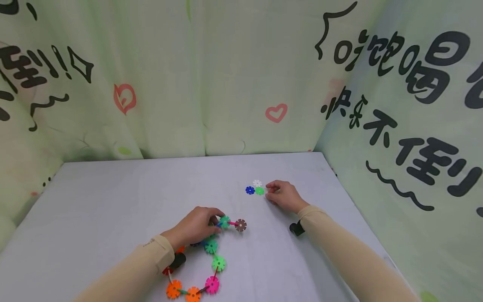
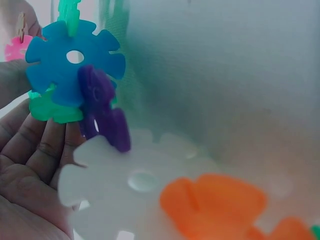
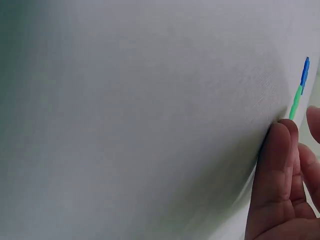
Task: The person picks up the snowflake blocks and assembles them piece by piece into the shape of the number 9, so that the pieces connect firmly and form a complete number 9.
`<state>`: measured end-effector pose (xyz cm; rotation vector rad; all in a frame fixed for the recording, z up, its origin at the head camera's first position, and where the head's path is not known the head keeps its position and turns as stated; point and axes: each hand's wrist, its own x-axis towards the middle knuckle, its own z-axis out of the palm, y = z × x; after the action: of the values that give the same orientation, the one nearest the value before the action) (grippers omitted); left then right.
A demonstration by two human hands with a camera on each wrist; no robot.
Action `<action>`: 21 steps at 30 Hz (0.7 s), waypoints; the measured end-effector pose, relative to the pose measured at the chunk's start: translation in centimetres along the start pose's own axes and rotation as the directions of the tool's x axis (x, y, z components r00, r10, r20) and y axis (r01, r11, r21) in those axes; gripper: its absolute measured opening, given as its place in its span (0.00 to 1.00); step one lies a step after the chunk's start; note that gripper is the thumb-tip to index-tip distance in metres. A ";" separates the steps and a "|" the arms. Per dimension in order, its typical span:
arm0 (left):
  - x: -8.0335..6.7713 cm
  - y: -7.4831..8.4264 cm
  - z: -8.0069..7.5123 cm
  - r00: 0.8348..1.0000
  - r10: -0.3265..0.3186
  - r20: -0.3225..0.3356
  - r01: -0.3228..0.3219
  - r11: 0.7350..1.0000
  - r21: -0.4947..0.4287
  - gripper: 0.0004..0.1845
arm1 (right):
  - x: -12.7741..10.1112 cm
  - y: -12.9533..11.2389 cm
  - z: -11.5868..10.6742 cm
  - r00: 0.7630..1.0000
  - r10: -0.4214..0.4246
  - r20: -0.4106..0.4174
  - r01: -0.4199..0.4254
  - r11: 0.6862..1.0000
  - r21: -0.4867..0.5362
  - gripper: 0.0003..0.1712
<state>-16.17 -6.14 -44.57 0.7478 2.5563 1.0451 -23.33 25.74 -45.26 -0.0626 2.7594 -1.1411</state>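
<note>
Three loose discs (image 1: 255, 188) far right, touching right hand (image 1: 284, 195), fingers curled, grip unclear | left hand (image 1: 196, 227) pinches chain (image 1: 211, 260) at its far end, near centre | judged light, stiff, thin plastic; joints may pop; hold by rims.

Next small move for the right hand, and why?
Probably pinch the green disc. The right hand rests on the table beside the three loose discs, fingertips almost at the green one, with the blue disc and white disc just beyond. The left hand holds the chain near its open end, at the brown disc.
</note>
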 end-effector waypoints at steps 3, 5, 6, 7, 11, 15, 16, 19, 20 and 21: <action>0.0 -0.1 0.0 1.000 0.003 0.002 -0.003 1.000 -0.007 0.19 | 0.6 -0.3 0.3 1.000 -0.022 -0.021 0.020 0.997 -0.071 0.19; 0.0 -0.1 0.0 1.000 0.010 0.001 -0.010 1.000 -0.012 0.19 | 0.9 -0.4 0.6 0.999 -0.036 -0.034 0.032 0.992 -0.122 0.20; 0.0 -0.2 0.0 1.000 0.015 0.001 -0.015 1.000 -0.014 0.19 | 1.0 -0.5 0.7 0.998 -0.041 -0.041 0.035 0.989 -0.143 0.20; 0.0 -0.2 0.0 1.000 0.019 0.000 -0.019 1.000 -0.017 0.19 | 1.1 -0.5 0.9 0.998 -0.044 -0.048 0.036 0.986 -0.161 0.20; 0.0 -0.3 0.0 1.000 0.032 0.000 -0.032 0.999 -0.020 0.19 | 1.2 -0.8 1.2 0.997 -0.041 -0.063 0.028 0.981 -0.192 0.18; 0.0 -0.4 0.1 0.999 0.032 0.002 -0.032 0.999 -0.020 0.18 | 1.3 -1.0 1.4 0.998 -0.005 -0.059 -0.006 0.982 -0.191 0.14; 0.0 -0.4 0.1 1.000 0.031 0.002 -0.031 0.999 -0.020 0.18 | 1.3 -1.0 1.4 0.998 0.003 -0.056 -0.014 0.981 -0.193 0.13; 0.0 -0.4 0.1 1.000 0.026 0.002 -0.026 0.999 -0.021 0.18 | 1.4 -1.1 1.5 0.998 0.024 -0.053 -0.034 0.980 -0.195 0.12; 0.0 -0.4 0.1 1.000 0.026 0.003 -0.026 0.999 -0.021 0.18 | 1.5 -1.0 1.5 0.998 0.028 -0.055 -0.038 0.980 -0.196 0.12; 0.0 -0.4 0.1 1.000 0.026 0.002 -0.026 0.999 -0.023 0.18 | 1.5 -1.1 1.6 0.998 0.033 -0.056 -0.043 0.980 -0.193 0.13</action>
<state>-16.28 -6.39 -44.93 0.7774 2.5345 1.0789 -24.55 23.75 -45.81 -0.0026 2.8969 -0.8730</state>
